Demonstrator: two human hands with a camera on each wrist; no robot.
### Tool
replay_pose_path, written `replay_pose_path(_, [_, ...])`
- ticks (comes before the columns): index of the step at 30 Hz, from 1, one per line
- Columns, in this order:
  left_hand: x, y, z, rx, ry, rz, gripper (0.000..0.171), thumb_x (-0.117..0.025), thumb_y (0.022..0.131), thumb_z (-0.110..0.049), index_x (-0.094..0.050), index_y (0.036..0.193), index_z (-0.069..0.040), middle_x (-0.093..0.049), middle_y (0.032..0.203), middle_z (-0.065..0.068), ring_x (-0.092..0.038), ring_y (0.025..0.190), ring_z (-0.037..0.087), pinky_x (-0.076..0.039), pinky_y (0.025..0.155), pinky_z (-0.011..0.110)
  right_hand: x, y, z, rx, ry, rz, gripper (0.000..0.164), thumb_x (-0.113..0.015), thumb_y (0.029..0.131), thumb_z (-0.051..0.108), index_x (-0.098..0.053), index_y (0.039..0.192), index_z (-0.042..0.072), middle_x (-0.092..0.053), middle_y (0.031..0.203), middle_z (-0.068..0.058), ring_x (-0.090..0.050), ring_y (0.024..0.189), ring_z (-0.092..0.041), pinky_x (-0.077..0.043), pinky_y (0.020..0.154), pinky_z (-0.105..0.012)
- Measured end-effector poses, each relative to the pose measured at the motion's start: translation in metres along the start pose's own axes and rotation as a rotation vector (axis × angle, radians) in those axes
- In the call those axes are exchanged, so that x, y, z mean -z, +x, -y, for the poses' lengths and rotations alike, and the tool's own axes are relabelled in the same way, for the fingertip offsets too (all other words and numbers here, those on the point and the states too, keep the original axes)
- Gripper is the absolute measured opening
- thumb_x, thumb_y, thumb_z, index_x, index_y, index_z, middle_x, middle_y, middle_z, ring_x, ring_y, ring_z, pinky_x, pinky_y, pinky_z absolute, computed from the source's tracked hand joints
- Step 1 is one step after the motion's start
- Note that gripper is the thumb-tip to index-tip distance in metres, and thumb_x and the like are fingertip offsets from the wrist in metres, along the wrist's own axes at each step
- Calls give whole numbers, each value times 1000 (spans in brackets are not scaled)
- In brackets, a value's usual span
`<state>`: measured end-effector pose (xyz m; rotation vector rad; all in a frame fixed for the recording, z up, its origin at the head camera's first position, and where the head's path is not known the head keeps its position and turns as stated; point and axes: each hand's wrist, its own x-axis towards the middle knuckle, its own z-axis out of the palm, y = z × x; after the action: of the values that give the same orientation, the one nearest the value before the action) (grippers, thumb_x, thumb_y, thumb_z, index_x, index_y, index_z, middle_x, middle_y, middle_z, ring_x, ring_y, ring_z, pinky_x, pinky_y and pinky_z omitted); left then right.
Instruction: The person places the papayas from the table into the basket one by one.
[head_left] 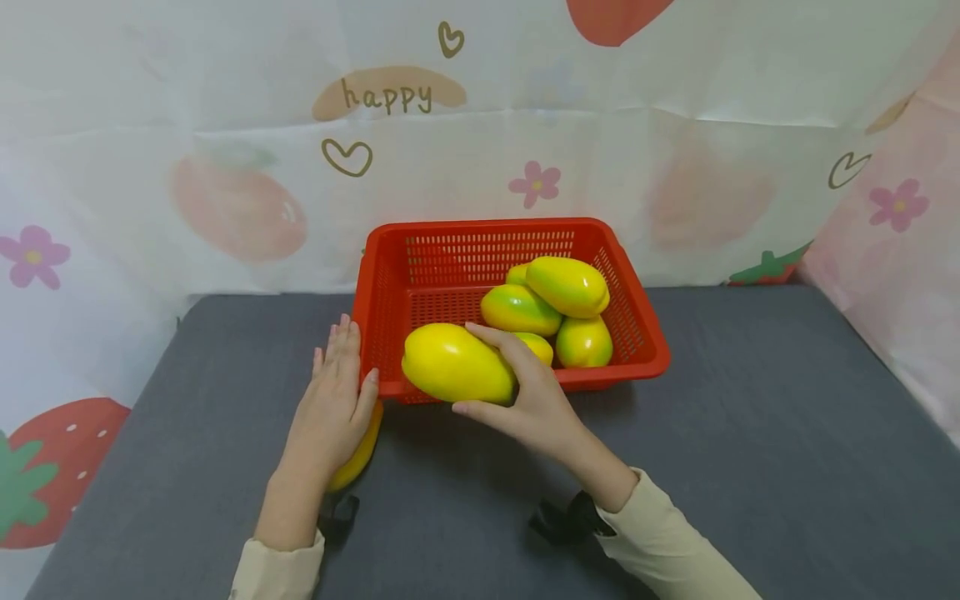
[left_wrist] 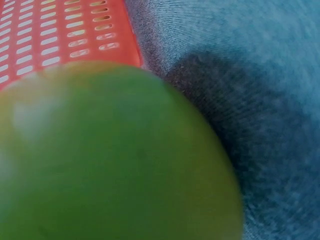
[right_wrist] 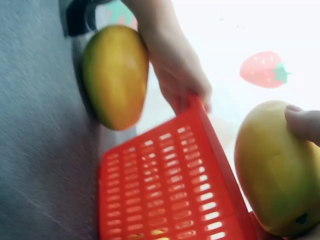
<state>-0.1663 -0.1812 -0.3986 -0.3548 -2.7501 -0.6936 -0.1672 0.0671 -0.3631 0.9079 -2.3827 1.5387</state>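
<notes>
My right hand (head_left: 528, 400) holds a yellow mango (head_left: 453, 362) between thumb and fingers, over the front rim of the red basket (head_left: 510, 223). In the right wrist view that mango (right_wrist: 277, 170) is above the basket's edge, with the thumb on it. My left hand (head_left: 330, 417) lies against the basket's left side, fingers straight. Under its wrist, partly hidden, another mango (head_left: 358, 458) rests on the table; its green side (left_wrist: 130, 160) fills much of the left wrist view. Several yellow-green mangoes (head_left: 566, 286) lie inside the basket on the right.
A grey cloth (head_left: 742, 433) covers the table. Behind the basket hangs a white printed curtain (head_left: 247, 92) with strawberries, flowers and hearts. Black straps (head_left: 566, 521) show at the wrists.
</notes>
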Motion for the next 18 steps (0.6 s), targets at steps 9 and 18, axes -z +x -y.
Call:
replay_pose_path(9, [2,0,-2,17,-4,24,66,-43,99,-24,-10,150,1,-7,157,14,-6,144,28,-7,115,46,-2,23,-7,-66,22,-50,75,-81,75,17,-43,140,10,-52,132,-2,-49,110,-17,-41,94,-39])
replay_pose_path(18, [1,0,-2,15,-4,14,66,-43,99,-24,-11,150,2,-9,156,16,-8,143,30,-8,114,47,-3,33,-12,-151,-11,-47,73,-78,78,26,-43,140,15,-52,131,1,-49,107,-16,-41,93,-39])
